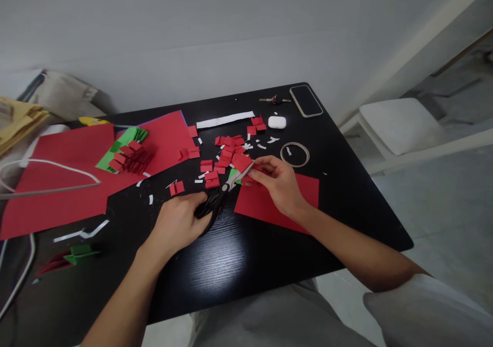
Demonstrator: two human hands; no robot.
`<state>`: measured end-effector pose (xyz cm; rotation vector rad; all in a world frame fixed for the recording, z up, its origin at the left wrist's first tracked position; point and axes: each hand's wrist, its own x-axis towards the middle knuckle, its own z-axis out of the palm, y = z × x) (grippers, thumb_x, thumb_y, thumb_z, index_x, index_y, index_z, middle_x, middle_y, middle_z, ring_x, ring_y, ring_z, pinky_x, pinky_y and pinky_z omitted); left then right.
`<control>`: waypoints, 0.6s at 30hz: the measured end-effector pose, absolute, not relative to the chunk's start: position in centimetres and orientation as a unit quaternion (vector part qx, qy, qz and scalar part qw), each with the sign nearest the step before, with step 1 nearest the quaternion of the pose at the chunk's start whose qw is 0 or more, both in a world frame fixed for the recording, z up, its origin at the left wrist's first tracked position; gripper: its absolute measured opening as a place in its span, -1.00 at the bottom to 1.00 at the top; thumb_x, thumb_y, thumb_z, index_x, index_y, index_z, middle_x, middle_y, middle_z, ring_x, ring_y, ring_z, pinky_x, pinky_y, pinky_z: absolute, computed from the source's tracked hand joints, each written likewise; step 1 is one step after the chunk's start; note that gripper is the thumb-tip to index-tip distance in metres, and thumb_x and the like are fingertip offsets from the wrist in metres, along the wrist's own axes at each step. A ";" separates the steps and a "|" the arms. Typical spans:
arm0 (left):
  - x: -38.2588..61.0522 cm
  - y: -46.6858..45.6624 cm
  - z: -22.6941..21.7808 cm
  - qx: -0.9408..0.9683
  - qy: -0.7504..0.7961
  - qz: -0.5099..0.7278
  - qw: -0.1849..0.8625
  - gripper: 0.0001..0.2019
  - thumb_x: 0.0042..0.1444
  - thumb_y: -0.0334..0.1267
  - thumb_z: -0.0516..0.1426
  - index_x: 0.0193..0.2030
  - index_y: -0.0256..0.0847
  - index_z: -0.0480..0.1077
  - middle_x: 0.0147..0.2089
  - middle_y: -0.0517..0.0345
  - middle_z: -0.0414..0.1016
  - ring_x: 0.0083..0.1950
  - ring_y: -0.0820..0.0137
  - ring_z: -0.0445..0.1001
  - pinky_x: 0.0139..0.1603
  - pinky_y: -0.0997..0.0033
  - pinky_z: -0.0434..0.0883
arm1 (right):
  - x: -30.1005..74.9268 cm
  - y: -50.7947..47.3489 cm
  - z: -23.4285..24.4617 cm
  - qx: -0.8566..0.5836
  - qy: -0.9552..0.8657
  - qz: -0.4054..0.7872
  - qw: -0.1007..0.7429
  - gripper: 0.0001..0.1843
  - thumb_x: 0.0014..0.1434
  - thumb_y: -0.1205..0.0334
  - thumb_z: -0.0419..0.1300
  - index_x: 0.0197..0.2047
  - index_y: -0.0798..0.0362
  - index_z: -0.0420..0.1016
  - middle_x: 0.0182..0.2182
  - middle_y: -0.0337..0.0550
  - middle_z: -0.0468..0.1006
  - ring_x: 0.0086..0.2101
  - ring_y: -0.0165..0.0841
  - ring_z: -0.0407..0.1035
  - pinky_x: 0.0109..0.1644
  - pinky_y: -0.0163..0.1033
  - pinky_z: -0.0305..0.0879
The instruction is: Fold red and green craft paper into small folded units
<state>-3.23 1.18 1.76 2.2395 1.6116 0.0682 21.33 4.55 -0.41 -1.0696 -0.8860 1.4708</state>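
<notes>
Can't make out the dark marks on the greyish bag (pixel 69 93), way off to the far left of the scissors (pixel 226 187), too blurry to read. Can't see into the yellow packet (pixel 19 123) over on that same side of the scissors, or into the white case (pixel 277 122), looking shut, beyond the scissors and off to the right. Can spot a white scrap (pixel 288 151) lying inside the pale ring (pixel 308 157) though, right of the scissors. As for hands: got the black scissor handles gripped in the left hand (pixel 179 218), with blades angled away and to the right, up against a red paper piece (pixel 242 161). Got that red paper piece pinched in the fingers of the right hand (pixel 279 180), right by the scissor tips, above a flat red sheet (pixel 254 203) on the black worktop (pixel 354 198). Also seeing a bunch of folded red bits (pixel 227 154) just beyond the scissors, a long white strip (pixel 225 120) farther past them, a phone (pixel 306 100) well beyond and to the right, plus a green folded strip (pixel 125 144) on big red sheets left of the scissors.
</notes>
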 end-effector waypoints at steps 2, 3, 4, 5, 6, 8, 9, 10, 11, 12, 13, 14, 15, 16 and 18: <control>-3.3 1.2 1.7 0.798 0.571 0.027 0.190 -0.69 0.29 -0.03 0.09 -0.42 -0.14 0.31 -0.45 0.13 0.50 -0.42 0.29 0.47 -0.37 0.37 0.15 | 21.3 4.6 -0.4 -0.446 -0.369 0.618 0.532 -0.73 0.04 0.17 0.52 -0.22 0.01 0.60 -0.28 -0.18 0.69 -0.26 -0.27 0.63 -0.10 -0.10 0.68; -3.3 1.2 1.7 0.798 0.571 0.028 0.192 -0.70 0.29 -0.03 0.09 -0.42 -0.13 0.32 -0.45 0.14 0.49 -0.42 0.29 0.47 -0.37 0.37 0.15 | 21.3 4.6 -0.4 -0.444 -0.368 0.619 0.533 -0.73 0.04 0.17 0.53 -0.22 0.01 0.60 -0.28 -0.18 0.69 -0.26 -0.27 0.63 -0.10 -0.10 0.68; -3.2 1.2 1.7 0.797 0.571 0.029 0.194 -0.70 0.29 -0.03 0.09 -0.41 -0.14 0.32 -0.46 0.14 0.49 -0.42 0.29 0.47 -0.37 0.37 0.14 | 21.3 4.6 -0.5 -0.441 -0.368 0.620 0.534 -0.73 0.04 0.17 0.53 -0.22 0.01 0.60 -0.28 -0.19 0.69 -0.26 -0.28 0.63 -0.11 -0.11 0.68; -3.2 1.2 1.7 0.796 0.571 0.029 0.197 -0.70 0.29 -0.04 0.09 -0.41 -0.14 0.32 -0.46 0.14 0.48 -0.43 0.30 0.46 -0.37 0.38 0.14 | 21.3 4.6 -0.5 -0.439 -0.367 0.621 0.535 -0.73 0.04 0.16 0.53 -0.22 0.01 0.60 -0.28 -0.19 0.69 -0.26 -0.28 0.63 -0.11 -0.11 0.68; -3.2 1.2 1.7 0.795 0.572 0.030 0.199 -0.69 0.30 -0.03 0.09 -0.42 -0.14 0.32 -0.46 0.14 0.47 -0.43 0.30 0.46 -0.37 0.38 0.14 | 21.3 4.6 -0.5 -0.438 -0.366 0.622 0.536 -0.73 0.04 0.16 0.53 -0.22 0.01 0.60 -0.29 -0.20 0.68 -0.27 -0.28 0.63 -0.12 -0.11 0.68; -3.1 1.2 1.7 0.795 0.572 0.032 0.202 -0.68 0.30 -0.03 0.08 -0.42 -0.14 0.30 -0.46 0.15 0.46 -0.44 0.31 0.44 -0.37 0.38 0.13 | 21.3 4.6 -0.5 -0.440 -0.365 0.622 0.535 -0.72 0.03 0.15 0.53 -0.22 0.01 0.60 -0.29 -0.20 0.68 -0.27 -0.29 0.63 -0.12 -0.11 0.68; -3.1 1.2 1.7 0.795 0.571 0.033 0.203 -0.67 0.31 -0.03 0.08 -0.43 -0.14 0.29 -0.47 0.15 0.46 -0.44 0.31 0.44 -0.37 0.37 0.12 | 21.3 4.6 -0.5 -0.442 -0.365 0.621 0.534 -0.71 0.03 0.14 0.53 -0.22 0.01 0.59 -0.28 -0.20 0.68 -0.27 -0.28 0.63 -0.12 -0.10 0.68; -3.1 1.2 1.7 0.795 0.570 0.035 0.203 -0.67 0.31 -0.03 0.08 -0.43 -0.14 0.28 -0.47 0.15 0.45 -0.45 0.32 0.43 -0.37 0.37 0.12 | 21.3 4.6 -0.5 -0.445 -0.366 0.620 0.532 -0.71 0.03 0.14 0.53 -0.22 0.01 0.59 -0.28 -0.19 0.68 -0.27 -0.28 0.63 -0.11 -0.10 0.68; -3.1 1.2 1.7 0.796 0.569 0.035 0.204 -0.67 0.31 -0.03 0.08 -0.43 -0.14 0.27 -0.47 0.16 0.44 -0.45 0.32 0.42 -0.37 0.37 0.12 | 21.3 4.6 -0.5 -0.447 -0.367 0.619 0.531 -0.70 0.03 0.14 0.53 -0.22 0.01 0.59 -0.28 -0.19 0.68 -0.26 -0.28 0.63 -0.10 -0.09 0.68; -3.1 1.2 1.7 0.796 0.568 0.035 0.205 -0.68 0.31 -0.04 0.08 -0.43 -0.14 0.26 -0.47 0.16 0.44 -0.45 0.32 0.42 -0.37 0.37 0.11 | 21.3 4.6 -0.5 -0.448 -0.367 0.619 0.531 -0.70 0.03 0.14 0.53 -0.22 0.02 0.59 -0.27 -0.18 0.68 -0.26 -0.27 0.63 -0.10 -0.09 0.68; -3.1 1.1 1.7 0.797 0.567 0.033 0.206 -0.68 0.31 -0.04 0.08 -0.43 -0.14 0.26 -0.47 0.16 0.43 -0.46 0.33 0.41 -0.37 0.37 0.11 | 21.3 4.6 -0.6 -0.449 -0.367 0.619 0.530 -0.70 0.03 0.14 0.53 -0.22 0.02 0.59 -0.27 -0.18 0.68 -0.26 -0.27 0.63 -0.10 -0.09 0.68; -3.1 1.1 1.7 0.797 0.567 0.031 0.205 -0.68 0.31 -0.05 0.08 -0.43 -0.14 0.25 -0.47 0.16 0.43 -0.46 0.33 0.41 -0.37 0.37 0.11 | 21.3 4.6 -0.6 -0.450 -0.366 0.619 0.530 -0.70 0.03 0.14 0.53 -0.22 0.02 0.59 -0.27 -0.17 0.68 -0.27 -0.27 0.63 -0.09 -0.09 0.67; -3.1 1.1 1.7 0.797 0.568 0.030 0.205 -0.69 0.30 -0.05 0.08 -0.43 -0.14 0.26 -0.47 0.16 0.43 -0.46 0.32 0.41 -0.37 0.37 0.11 | 21.3 4.6 -0.6 -0.449 -0.366 0.619 0.530 -0.70 0.03 0.14 0.53 -0.21 0.02 0.59 -0.27 -0.17 0.68 -0.27 -0.27 0.63 -0.09 -0.09 0.67; -3.1 1.1 1.7 0.796 0.569 0.028 0.203 -0.69 0.30 -0.05 0.07 -0.43 -0.13 0.26 -0.47 0.16 0.43 -0.45 0.31 0.42 -0.36 0.37 0.11 | 21.3 4.6 -0.6 -0.448 -0.365 0.620 0.530 -0.70 0.03 0.14 0.53 -0.21 0.02 0.59 -0.27 -0.17 0.68 -0.27 -0.28 0.63 -0.09 -0.09 0.67; -3.1 1.1 1.7 0.796 0.571 0.024 0.199 -0.70 0.30 -0.06 0.07 -0.42 -0.13 0.27 -0.47 0.15 0.44 -0.42 0.29 0.45 -0.36 0.37 0.11 | 21.3 4.6 -0.6 -0.448 -0.361 0.622 0.531 -0.69 0.03 0.14 0.53 -0.21 0.02 0.59 -0.28 -0.18 0.68 -0.27 -0.28 0.63 -0.10 -0.10 0.67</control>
